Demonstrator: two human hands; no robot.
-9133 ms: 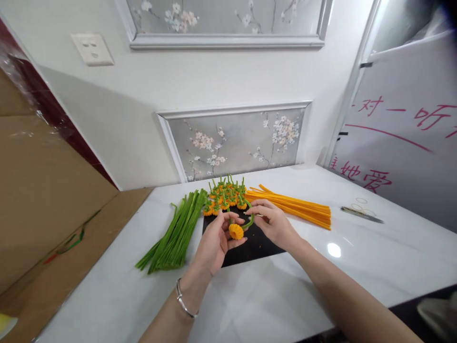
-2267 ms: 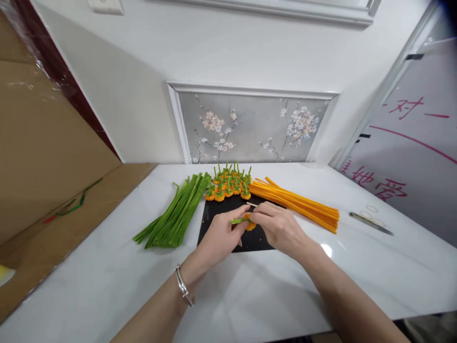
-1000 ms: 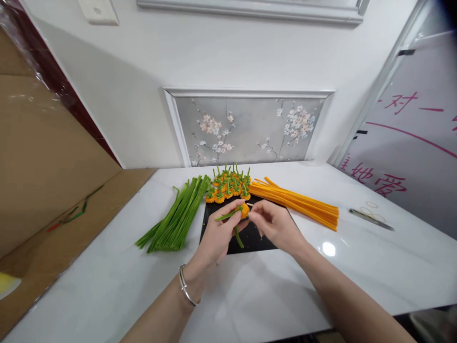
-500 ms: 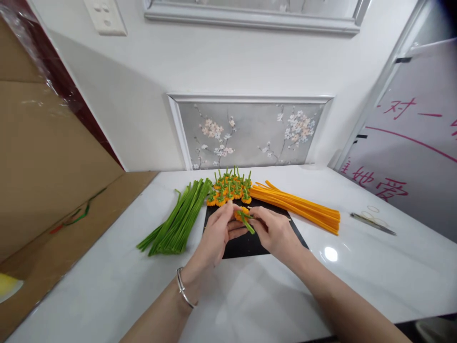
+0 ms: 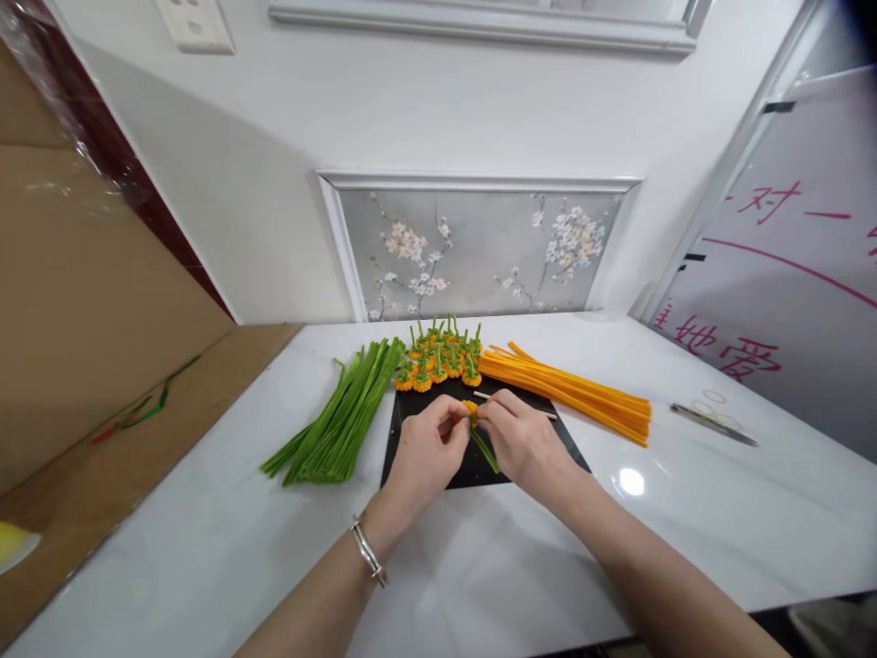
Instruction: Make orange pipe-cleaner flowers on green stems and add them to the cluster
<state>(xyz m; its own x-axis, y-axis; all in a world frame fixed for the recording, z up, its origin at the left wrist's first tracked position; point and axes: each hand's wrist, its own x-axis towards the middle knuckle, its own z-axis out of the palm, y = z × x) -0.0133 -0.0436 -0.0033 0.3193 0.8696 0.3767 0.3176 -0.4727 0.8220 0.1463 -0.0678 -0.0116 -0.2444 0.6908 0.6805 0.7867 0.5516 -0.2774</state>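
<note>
Over a black mat (image 5: 472, 466), a small orange pipe-cleaner pumpkin (image 5: 470, 407) is pinched between my two hands. My left hand (image 5: 430, 445) grips its left side with thumb and bent fingers. Pressed against its right side are the closed fingertips of my right hand (image 5: 524, 437). A green pipe-cleaner stem (image 5: 485, 451) sticks out below, toward me. My fingers hide much of the pumpkin. A thin wooden stick (image 5: 550, 416) lies on the mat, partly behind my right hand. Several finished-looking orange pumpkins with upright green stems (image 5: 438, 358) stand grouped just behind.
Left of the mat lies a bundle of green pipe cleaners (image 5: 343, 420); to the right, an orange bundle (image 5: 575, 393). Farther right are a slim pointed metal tool (image 5: 713, 425) and thin loops (image 5: 716, 398). Cardboard (image 5: 102, 366) borders the white table's left side.
My left hand has turned so its knuckles face up and its fingers curl in around the pumpkin. The green stem now points down to the right, and more of the wooden stick shows.
</note>
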